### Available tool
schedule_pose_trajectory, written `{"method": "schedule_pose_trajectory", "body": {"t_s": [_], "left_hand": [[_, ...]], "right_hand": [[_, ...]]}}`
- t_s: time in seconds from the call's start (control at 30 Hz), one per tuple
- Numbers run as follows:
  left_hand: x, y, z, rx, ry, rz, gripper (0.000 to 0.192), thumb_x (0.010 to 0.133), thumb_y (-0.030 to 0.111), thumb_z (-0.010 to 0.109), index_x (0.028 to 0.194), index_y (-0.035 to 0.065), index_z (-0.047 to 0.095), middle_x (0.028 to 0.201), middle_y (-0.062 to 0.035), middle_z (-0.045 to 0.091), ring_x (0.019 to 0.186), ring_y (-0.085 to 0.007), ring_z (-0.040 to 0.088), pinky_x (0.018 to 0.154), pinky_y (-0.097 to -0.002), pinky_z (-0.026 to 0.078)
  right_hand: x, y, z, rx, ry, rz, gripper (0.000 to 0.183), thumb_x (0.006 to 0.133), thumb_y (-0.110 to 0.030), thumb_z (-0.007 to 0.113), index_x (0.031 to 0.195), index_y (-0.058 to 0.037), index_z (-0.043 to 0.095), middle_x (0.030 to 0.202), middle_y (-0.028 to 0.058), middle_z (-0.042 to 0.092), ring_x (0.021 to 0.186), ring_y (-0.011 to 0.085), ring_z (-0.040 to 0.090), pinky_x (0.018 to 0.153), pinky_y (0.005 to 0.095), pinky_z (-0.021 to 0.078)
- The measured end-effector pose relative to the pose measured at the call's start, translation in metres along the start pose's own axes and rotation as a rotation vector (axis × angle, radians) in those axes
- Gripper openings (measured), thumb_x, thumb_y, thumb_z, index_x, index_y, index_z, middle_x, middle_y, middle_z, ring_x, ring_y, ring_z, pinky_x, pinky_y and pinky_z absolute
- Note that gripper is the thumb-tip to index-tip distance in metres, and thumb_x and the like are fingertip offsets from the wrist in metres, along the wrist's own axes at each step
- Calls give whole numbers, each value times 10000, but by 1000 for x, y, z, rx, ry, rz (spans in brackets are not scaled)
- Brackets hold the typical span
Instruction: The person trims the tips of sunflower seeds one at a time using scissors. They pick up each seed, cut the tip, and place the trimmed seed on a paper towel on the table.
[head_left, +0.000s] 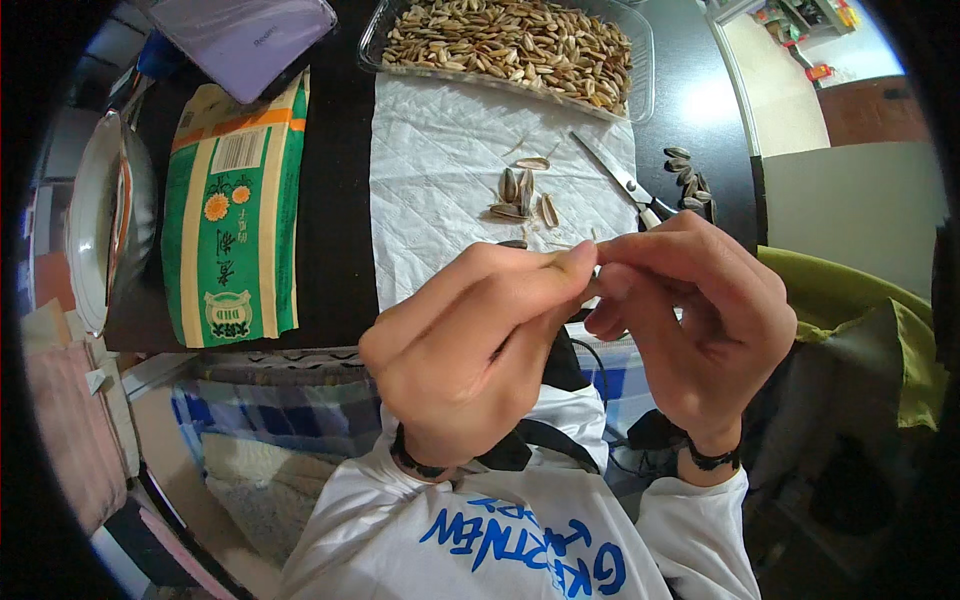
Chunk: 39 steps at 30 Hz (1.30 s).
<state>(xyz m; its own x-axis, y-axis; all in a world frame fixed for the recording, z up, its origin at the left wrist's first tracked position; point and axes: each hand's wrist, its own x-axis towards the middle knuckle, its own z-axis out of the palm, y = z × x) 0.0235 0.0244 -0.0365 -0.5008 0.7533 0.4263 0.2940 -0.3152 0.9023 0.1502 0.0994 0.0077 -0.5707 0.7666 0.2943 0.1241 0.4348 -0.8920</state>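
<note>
The fingertips of my left hand and my right hand meet, pinching something small that the fingers mostly hide. Both are above the near right part of a white quilted paper towel. Just beyond them on the towel lie several sunflower seeds and split shells, with thin slivers around them. Scissors lie at the towel's right side, blades pointing away and handles partly behind my right hand. Several dark striped sunflower seeds rest on the black table to the right.
A clear plastic tray full of sunflower seeds stands at the back. On the left are a green and beige seed bag, a purple phone and a white dish near the edge. A green-yellow chair back is at right.
</note>
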Motion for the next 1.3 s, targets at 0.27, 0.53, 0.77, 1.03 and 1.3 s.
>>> {"method": "schedule_pose_trajectory", "body": {"t_s": [0.27, 0.53, 0.77, 1.03, 1.3], "left_hand": [[5, 2, -3, 130, -65, 88, 257, 743, -189, 708, 960, -51, 712, 810, -163, 694, 707, -174, 680, 636, -251, 548], [4, -3, 7, 235, -11, 199, 250, 727, -172, 729, 948, -56, 719, 846, -187, 711, 741, -200, 702, 669, -259, 548], [6, -8, 6, 247, 44, 280, 280, 687, -147, 727, 948, -45, 733, 841, -152, 709, 739, -219, 723, 637, -267, 574], [4, 0, 2, 218, -5, 154, 264, 780, -132, 694, 1025, -38, 727, 912, -189, 722, 810, -207, 707, 725, -267, 546], [6, -4, 2, 247, 68, 219, 314, 728, -173, 708, 1019, -55, 722, 915, -202, 724, 827, -236, 722, 741, -274, 556]], "right_hand": [[5, 5, -3, -142, -43, -103, 172, 743, 206, 620, 889, 120, 649, 729, 116, 628, 623, 153, 678, 515, 210, 518], [6, 1, -1, -296, -10, -136, 184, 711, 178, 628, 874, 97, 656, 712, 103, 628, 622, 124, 674, 532, 199, 507], [3, -3, 3, -226, 26, -32, 130, 719, 153, 629, 827, 82, 635, 728, 48, 625, 631, 63, 632, 567, 177, 484], [6, -3, 4, -156, 36, 4, 124, 721, 146, 635, 827, 81, 626, 743, 38, 624, 642, 49, 616, 573, 173, 475], [11, -7, 10, -54, 36, 111, 87, 777, 130, 609, 839, 69, 620, 745, 11, 613, 660, 33, 603, 589, 162, 461]]}}
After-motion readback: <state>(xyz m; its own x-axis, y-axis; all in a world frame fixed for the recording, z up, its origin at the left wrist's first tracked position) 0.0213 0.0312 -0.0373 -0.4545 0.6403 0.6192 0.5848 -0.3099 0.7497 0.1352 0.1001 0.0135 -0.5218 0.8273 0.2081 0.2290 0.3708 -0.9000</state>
